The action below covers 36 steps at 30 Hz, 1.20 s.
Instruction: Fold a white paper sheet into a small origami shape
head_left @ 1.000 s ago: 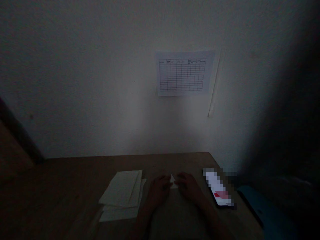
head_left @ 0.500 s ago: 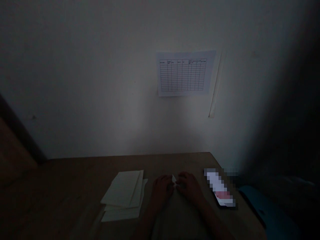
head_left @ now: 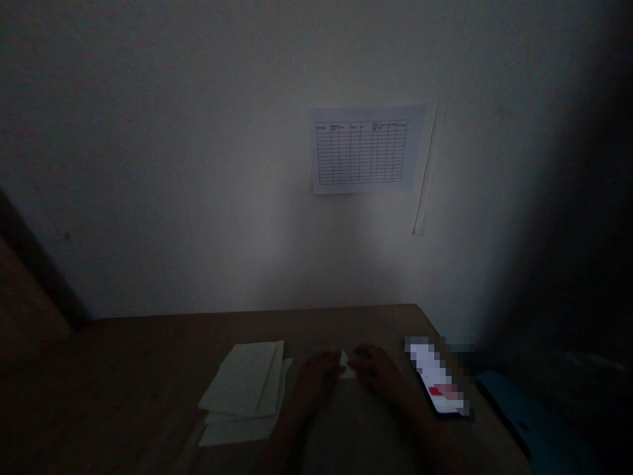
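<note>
Both of my hands meet at the middle of the wooden table, low in the dim head view. Between them is a small white piece of paper, pointed at its far end and perhaps folded. My left hand presses against it from the left, and my right hand from the right. Their fingertips touch it and hide part of it. The darkness hides the finger details.
A loose stack of pale paper sheets lies left of my hands. A smartphone with a blurred screen lies to their right, and a blue flat object sits beyond it at the table's right edge. A ruled paper chart is fixed to the wall ahead.
The view has shifted slightly. My hands stay at the small white paper, with only slight finger movement visible.
</note>
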Motion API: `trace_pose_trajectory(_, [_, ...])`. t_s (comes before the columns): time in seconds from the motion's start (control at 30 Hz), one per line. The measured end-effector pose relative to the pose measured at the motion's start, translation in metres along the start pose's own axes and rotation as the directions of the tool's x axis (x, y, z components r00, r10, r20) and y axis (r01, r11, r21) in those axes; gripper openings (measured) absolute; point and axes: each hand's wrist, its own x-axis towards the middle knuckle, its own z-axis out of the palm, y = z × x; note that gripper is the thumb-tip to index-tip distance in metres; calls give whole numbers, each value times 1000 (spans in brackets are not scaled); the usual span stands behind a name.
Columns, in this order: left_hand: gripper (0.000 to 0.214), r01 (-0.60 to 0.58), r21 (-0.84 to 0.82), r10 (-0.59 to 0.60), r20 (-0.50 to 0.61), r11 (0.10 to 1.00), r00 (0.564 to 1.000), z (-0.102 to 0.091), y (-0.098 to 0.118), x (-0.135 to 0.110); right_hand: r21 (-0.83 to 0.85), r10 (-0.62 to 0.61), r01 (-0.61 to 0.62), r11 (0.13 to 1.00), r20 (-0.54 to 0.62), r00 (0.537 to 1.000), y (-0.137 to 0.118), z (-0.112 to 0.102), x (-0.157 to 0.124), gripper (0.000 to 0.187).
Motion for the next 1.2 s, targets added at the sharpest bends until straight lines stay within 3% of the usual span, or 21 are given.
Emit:
trace_pose_trajectory(0.2, [37,-1,19,1,-16,1000,1000,-5,10,-4,-74,-31,31,997,-5,999,-2,0,-5,42])
trace_pose_trajectory(0.37, [36,26,53,-25,-21,998,999,-4,15,-6,-2,63,-64,998,-106,992,-10,5,-4,32])
trace_pose_trajectory(0.5, [36,85,65,-79,-91,994,993,1,23,-4,8,109,-109,994,-153,982,-14,8,-2,29])
trace_pose_trajectory(0.7, [33,54,83,-42,-141,995,989,6,30,-4,-88,32,-44,995,-134,991,-21,6,-2,25])
trace_pose_trajectory(0.9, [31,91,68,-83,-118,994,990,3,32,-3,-120,22,-35,992,-106,994,-18,4,-1,28])
trace_pose_trajectory(1.2, [46,30,52,-26,-69,998,997,4,13,-5,-23,-27,26,999,-48,998,3,5,0,32])
